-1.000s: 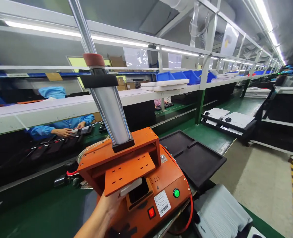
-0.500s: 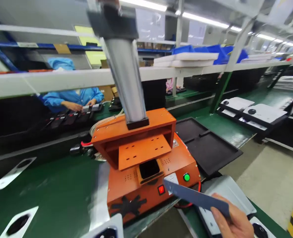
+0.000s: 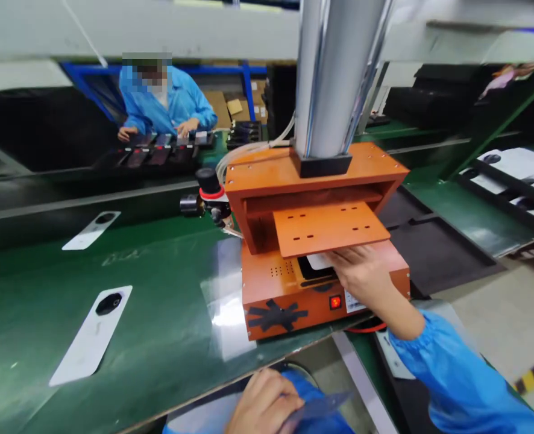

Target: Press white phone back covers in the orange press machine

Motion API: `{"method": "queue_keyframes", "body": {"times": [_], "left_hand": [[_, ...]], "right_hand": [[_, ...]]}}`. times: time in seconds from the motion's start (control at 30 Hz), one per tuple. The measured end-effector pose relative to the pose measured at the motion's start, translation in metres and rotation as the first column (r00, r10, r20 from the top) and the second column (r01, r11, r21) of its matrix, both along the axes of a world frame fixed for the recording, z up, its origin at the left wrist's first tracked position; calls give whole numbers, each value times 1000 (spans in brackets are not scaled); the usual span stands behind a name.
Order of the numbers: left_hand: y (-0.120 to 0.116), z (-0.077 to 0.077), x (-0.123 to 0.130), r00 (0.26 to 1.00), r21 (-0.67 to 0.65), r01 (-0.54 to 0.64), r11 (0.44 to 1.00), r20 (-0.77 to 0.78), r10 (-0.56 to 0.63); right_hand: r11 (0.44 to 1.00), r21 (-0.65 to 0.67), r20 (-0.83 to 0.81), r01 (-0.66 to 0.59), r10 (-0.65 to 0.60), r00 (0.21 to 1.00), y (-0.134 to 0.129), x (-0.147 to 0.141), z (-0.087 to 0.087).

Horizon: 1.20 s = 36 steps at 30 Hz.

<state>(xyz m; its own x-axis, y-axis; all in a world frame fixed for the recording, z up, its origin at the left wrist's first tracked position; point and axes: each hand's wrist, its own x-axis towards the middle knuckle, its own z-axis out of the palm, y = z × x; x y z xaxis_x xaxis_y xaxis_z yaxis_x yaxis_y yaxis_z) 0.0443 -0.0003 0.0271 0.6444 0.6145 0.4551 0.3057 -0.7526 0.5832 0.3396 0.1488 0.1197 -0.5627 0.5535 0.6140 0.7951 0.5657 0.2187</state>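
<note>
My right hand point(image 3: 361, 274) reaches under the orange upper plate point(image 3: 332, 229) of a press, fingers on a white panel point(image 3: 320, 260) over the black pad point(image 3: 314, 270). The plate partly hides the fingertips and the panel. At the bottom, below the table edge, my left hand point(image 3: 264, 401) is closed around a thin, bluish, see-through sheet point(image 3: 325, 405), which is blurred. Left of the press, two white panels with dark round openings, a near one point(image 3: 88, 340) and a far one point(image 3: 90, 232), lie on the green table point(image 3: 158, 307).
A metal cylinder point(image 3: 342, 78) rises above the press. A black regulator point(image 3: 207, 191) juts from its left side. Black trays point(image 3: 448, 247) lie behind it on the right. Across the bench a person in blue point(image 3: 176, 96) handles several dark devices.
The view has shifted toward the left part of the bench. My right hand has moved from the front right to under the press plate, without the strip it held. My left hand has entered view.
</note>
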Motion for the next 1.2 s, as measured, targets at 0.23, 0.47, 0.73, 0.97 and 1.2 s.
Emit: {"method": "queue_keyframes", "body": {"times": [0.23,0.47,0.73,0.97,1.2], "left_hand": [[-8,19,7,995,-151,-46,987,-90,32],[-6,19,8,995,-146,-57,988,-93,43],[-10,14,9,996,-152,-47,987,-85,34],[-9,19,5,996,-139,-41,989,-80,31],[6,32,5,955,132,-195,972,-200,218]], "right_hand": [[994,-99,72,55,-48,996,-3,-20,22],[981,-130,127,141,-124,984,7,-14,20],[890,-438,115,129,-87,990,4,-13,34],[856,-505,67,110,-88,994,0,-19,38],[944,-303,-284,134,-224,932,-46,-10,3]]}}
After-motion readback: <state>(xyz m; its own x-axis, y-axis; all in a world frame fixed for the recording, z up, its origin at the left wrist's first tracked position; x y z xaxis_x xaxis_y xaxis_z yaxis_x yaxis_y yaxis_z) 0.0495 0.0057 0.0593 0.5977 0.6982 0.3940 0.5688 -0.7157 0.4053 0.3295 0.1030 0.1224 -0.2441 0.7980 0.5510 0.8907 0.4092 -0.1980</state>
